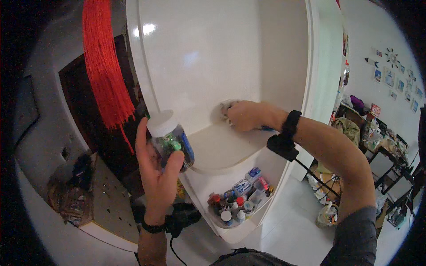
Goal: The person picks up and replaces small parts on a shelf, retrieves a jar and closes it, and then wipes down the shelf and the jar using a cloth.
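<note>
In my left hand [159, 176] is a clear plastic jar [171, 146] with a white screw lid and shiny green contents. The jar is upright with a slight tilt, to the left of a white shelf [219, 149]. My right hand [246, 115] reaches in to the back of that shelf, its fingers closed on a pale crumpled cloth or wipe [228, 107] near the foot of the back wall [206, 69]. Some blur hides the cloth's exact shape. A small dark blue thing [267, 128] shows partly below my right wrist.
A lower shelf [244, 234] holds several small bottles [240, 216], jars and boxes [243, 187]. At the left hangs a long red tassel [103, 66], above a cabinet [109, 199]. Stacked belongings [382, 133] line the right wall. Cables run from both wrist straps.
</note>
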A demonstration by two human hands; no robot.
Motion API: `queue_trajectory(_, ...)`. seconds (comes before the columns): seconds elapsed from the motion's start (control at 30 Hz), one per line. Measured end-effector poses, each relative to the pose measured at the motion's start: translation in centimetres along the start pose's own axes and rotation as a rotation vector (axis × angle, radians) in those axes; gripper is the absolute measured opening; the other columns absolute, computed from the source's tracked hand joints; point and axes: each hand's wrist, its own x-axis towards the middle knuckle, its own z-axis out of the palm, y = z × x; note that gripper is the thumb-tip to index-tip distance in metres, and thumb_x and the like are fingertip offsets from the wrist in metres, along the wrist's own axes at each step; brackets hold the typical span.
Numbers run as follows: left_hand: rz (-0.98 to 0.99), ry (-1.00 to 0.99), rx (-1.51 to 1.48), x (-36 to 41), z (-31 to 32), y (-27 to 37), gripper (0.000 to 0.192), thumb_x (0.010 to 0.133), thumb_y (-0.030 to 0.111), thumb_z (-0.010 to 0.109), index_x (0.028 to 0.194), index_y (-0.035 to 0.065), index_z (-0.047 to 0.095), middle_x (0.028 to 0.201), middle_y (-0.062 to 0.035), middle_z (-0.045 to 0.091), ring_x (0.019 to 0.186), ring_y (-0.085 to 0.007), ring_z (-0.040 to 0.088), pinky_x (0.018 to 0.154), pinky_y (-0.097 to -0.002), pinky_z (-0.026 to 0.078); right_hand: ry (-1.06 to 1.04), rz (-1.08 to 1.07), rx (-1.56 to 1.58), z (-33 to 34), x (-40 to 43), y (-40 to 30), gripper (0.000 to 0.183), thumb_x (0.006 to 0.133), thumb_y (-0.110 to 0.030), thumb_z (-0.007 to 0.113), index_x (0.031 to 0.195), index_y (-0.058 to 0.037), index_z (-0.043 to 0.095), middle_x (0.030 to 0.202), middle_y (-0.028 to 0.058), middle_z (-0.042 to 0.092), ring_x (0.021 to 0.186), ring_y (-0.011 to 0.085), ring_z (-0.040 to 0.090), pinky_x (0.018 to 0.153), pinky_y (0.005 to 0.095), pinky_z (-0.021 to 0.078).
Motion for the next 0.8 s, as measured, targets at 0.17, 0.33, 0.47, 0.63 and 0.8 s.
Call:
queue_trajectory(0.17, 0.043, -0.005, 0.021, 1.6, 1.2, -0.7, 0.08, 0.09, 0.0, 0.06, 0.162, 0.0092, 0.025, 0.149, -0.0152, 0.05, 0.127, -0.024, 0.056, 0.109, -0.038, 0.045, 0.149, -0.148, 0.144, -0.9, -0.6, -6.8, 0.039, 0.078, -0.009, 0.06, 0.115, 0.0028, 0.066, 0.122, 0.0226, 0.064, 0.109, 0.0423, 0.064, 0.091, 0.0493, 0.0542)
queue_trajectory(0.33, -0.046, -0.067, -0.044, 3.8, 2.0, 0.0, 0.08, 0.093, -0.006, 0.06, 0.162, 0.0082, 0.021, 0.128, -0.0154, 0.062, 0.112, -0.0196, 0.063, 0.098, -0.0353, 0.052, 0.214, -0.241, 0.29, -4.1, -7.7, -11.6, 0.043, 0.076, -0.004, 0.061, 0.119, 0.0009, 0.064, 0.127, 0.0193, 0.058, 0.112, 0.0424, 0.06, 0.098, 0.0491, 0.0495)
queue_trajectory(0.47, -0.07, -0.142, -0.011, 5.5, 3.3, 0.6, 0.081, 0.093, -0.004, 0.062, 0.161, 0.0111, 0.022, 0.126, -0.0147, 0.063, 0.111, -0.0189, 0.063, 0.097, -0.0352, 0.053, 0.216, -0.326, 0.352, -3.7, -12.3, -8.6, 0.044, 0.074, -0.002, 0.059, 0.118, -0.0015, 0.065, 0.123, 0.0187, 0.061, 0.11, 0.0407, 0.06, 0.097, 0.0483, 0.0489)
queue_trajectory(0.63, -0.265, -0.389, 0.016, 7.8, 7.7, -0.3, 0.083, 0.091, 0.006, 0.073, 0.159, 0.0094, 0.027, 0.12, -0.0143, 0.064, 0.108, -0.0182, 0.064, 0.094, -0.0348, 0.053, 0.434, -0.084, 0.23, 2.7, -16.0, 0.1, 0.044, 0.074, 0.0, 0.06, 0.117, -0.0073, 0.068, 0.119, 0.0166, 0.063, 0.108, 0.039, 0.061, 0.096, 0.0471, 0.0495)
queue_trajectory(0.8, -0.293, -0.49, 0.059, 10.1, 11.4, -4.0, 0.08, 0.09, 0.011, 0.076, 0.156, 0.005, 0.032, 0.121, -0.0135, 0.066, 0.107, -0.0194, 0.065, 0.093, -0.0347, 0.053, 0.434, 0.404, -0.07, 6.2, -17.5, 2.5, 0.026, 0.082, -0.01, 0.065, 0.107, -0.009, 0.072, 0.112, 0.0122, 0.067, 0.104, 0.0335, 0.064, 0.092, 0.045, 0.0542)
